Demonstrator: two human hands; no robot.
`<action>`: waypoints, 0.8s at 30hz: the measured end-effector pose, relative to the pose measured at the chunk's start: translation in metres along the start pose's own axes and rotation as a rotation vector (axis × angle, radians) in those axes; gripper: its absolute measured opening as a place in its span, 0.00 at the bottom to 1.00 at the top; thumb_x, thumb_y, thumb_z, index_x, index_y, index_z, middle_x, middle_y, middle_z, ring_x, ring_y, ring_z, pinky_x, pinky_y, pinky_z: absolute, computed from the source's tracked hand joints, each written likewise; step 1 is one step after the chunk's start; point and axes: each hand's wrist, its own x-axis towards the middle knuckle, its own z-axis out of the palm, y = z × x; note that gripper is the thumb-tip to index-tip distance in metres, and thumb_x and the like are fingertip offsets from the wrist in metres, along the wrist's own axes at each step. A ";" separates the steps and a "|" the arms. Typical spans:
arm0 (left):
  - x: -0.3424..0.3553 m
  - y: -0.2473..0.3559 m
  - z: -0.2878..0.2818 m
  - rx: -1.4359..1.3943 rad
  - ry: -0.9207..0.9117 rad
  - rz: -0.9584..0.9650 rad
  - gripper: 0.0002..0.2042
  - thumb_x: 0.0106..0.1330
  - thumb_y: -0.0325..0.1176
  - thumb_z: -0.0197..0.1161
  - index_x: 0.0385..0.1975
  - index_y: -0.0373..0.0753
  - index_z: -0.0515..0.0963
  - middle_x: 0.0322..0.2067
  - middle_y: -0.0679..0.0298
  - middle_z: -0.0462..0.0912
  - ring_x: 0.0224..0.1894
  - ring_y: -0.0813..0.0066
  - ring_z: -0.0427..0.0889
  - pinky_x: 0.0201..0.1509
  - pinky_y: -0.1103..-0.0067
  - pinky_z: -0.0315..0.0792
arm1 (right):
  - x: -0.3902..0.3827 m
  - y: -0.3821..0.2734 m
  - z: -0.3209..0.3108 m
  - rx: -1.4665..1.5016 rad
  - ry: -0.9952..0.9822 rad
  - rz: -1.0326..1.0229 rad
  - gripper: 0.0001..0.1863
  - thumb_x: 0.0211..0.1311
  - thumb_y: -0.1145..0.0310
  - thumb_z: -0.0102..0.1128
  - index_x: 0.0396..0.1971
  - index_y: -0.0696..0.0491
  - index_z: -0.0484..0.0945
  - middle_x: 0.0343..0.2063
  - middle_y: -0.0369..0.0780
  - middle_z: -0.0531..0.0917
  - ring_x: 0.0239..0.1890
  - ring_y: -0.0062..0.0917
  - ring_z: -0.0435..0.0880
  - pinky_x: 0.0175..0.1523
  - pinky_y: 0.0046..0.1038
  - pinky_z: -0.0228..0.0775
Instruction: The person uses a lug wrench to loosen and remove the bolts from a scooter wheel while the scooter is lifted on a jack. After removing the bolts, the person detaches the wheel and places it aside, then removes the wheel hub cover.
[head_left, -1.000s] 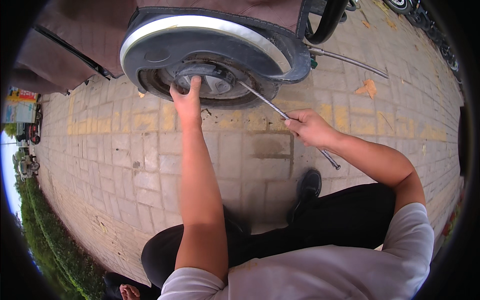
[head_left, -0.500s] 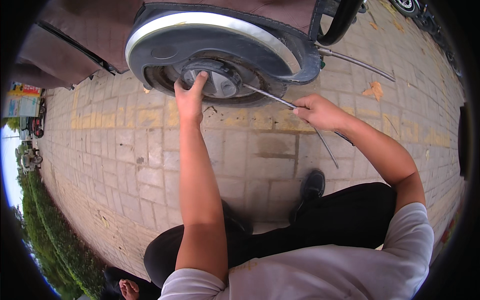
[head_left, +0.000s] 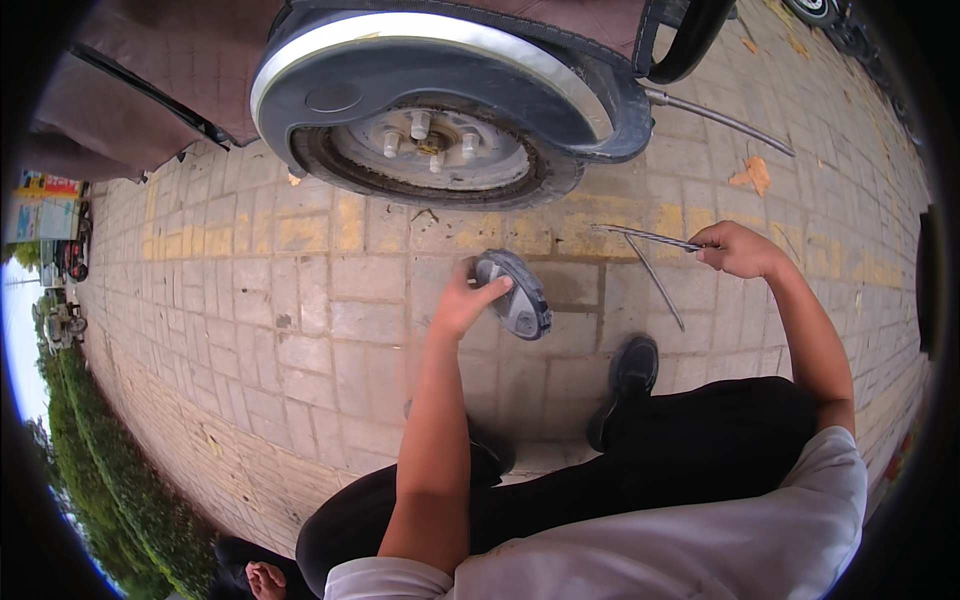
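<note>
My left hand (head_left: 466,302) grips a round grey hub cap (head_left: 518,300), held tilted over the paving, its thumb across the face. Out to the right, my right hand (head_left: 735,250) is closed around a thin metal rod (head_left: 645,235) that points left; its exact kind does not show. In front of me stands a vehicle wheel (head_left: 370,185) with its hub bare. Several lug nuts (head_left: 421,125) ring the rusty centre. A dark grey wheel cover (head_left: 440,80) with a white band arches over the wheel's upper part.
Another metal rod (head_left: 658,285) lies on the brick paving (head_left: 370,300) below the right hand's rod. A metal bar (head_left: 720,122) juts out right of the wheel. My shoe (head_left: 632,370) is close by. Someone else's hand (head_left: 266,580) shows at the lower left.
The hub cap has come off the wheel and moved toward me in my left hand, baring the lug nuts. My right hand has drawn back to the right with its rod.
</note>
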 end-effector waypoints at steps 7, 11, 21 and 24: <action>0.029 -0.002 0.120 0.470 0.102 0.496 0.34 0.58 0.51 0.66 0.54 0.26 0.70 0.41 0.44 0.80 0.47 0.55 0.79 0.52 0.70 0.72 | -0.040 0.050 -0.005 0.032 0.044 0.285 0.10 0.59 0.69 0.54 0.33 0.60 0.79 0.18 0.36 0.75 0.21 0.19 0.72 0.28 0.25 0.65; 0.047 0.024 0.086 -0.130 0.221 0.209 0.15 0.65 0.37 0.61 0.39 0.28 0.79 0.28 0.58 0.82 0.30 0.73 0.80 0.35 0.79 0.75 | -0.041 0.066 0.009 -0.010 -0.021 0.337 0.10 0.60 0.69 0.53 0.31 0.61 0.78 0.17 0.36 0.75 0.18 0.20 0.72 0.25 0.26 0.66; 0.057 0.055 -0.022 -0.571 0.655 0.480 0.09 0.64 0.28 0.61 0.38 0.28 0.75 0.32 0.61 0.78 0.29 0.79 0.76 0.29 0.83 0.75 | -0.001 0.107 0.105 0.313 -0.175 0.384 0.12 0.63 0.68 0.50 0.27 0.63 0.74 0.21 0.43 0.80 0.22 0.26 0.82 0.26 0.27 0.73; 0.043 0.045 -0.002 -0.571 0.402 0.130 0.14 0.68 0.38 0.57 0.39 0.29 0.75 0.34 0.57 0.80 0.29 0.75 0.79 0.35 0.79 0.76 | 0.006 0.127 0.117 0.163 -0.168 0.369 0.12 0.62 0.68 0.50 0.28 0.64 0.73 0.25 0.45 0.82 0.24 0.28 0.84 0.27 0.29 0.75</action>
